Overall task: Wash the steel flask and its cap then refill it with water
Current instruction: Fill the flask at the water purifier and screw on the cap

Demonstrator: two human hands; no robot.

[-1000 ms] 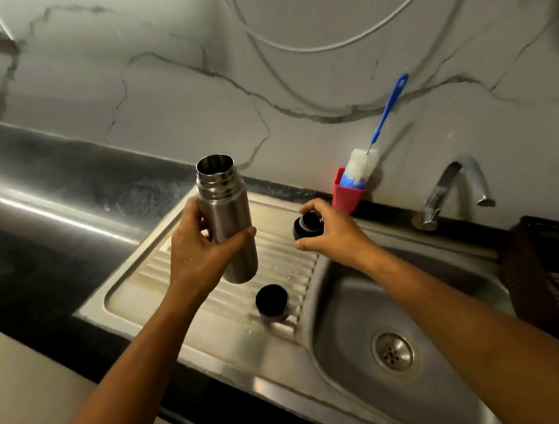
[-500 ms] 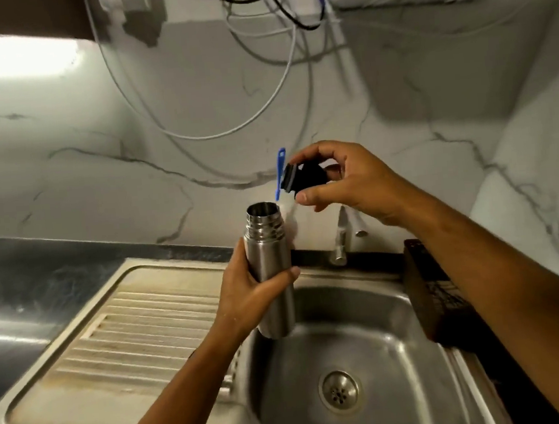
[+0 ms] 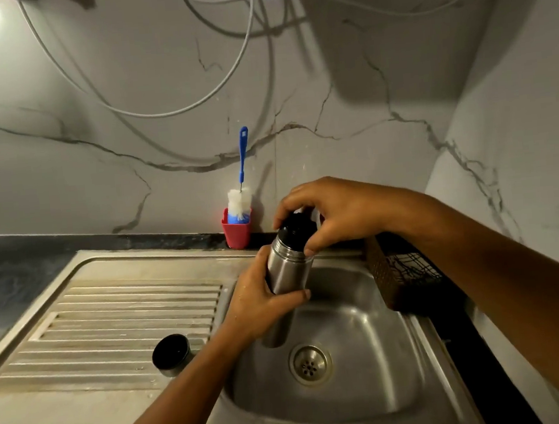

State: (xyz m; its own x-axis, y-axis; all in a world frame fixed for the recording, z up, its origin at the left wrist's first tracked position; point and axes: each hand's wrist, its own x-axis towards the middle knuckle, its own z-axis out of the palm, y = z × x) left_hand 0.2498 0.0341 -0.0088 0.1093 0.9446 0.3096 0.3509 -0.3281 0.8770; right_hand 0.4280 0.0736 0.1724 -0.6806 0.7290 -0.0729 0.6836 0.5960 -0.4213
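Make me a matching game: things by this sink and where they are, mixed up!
1 shiny steel flask
2 black round stopper
3 blue-handled white bottle brush
4 steel cup lid, black inside

A on the ribbed drainboard
B in the red cup
C in the left hand, over the sink basin
D at the flask's mouth, gripped by the right hand

Pairs: 1-C, 2-D, 3-B, 4-A

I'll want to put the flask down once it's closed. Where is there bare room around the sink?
The ribbed drainboard is bare left of and behind the cap, up to the red brush holder. The basin floor around the drain is free. The dark basket crowds the right side.
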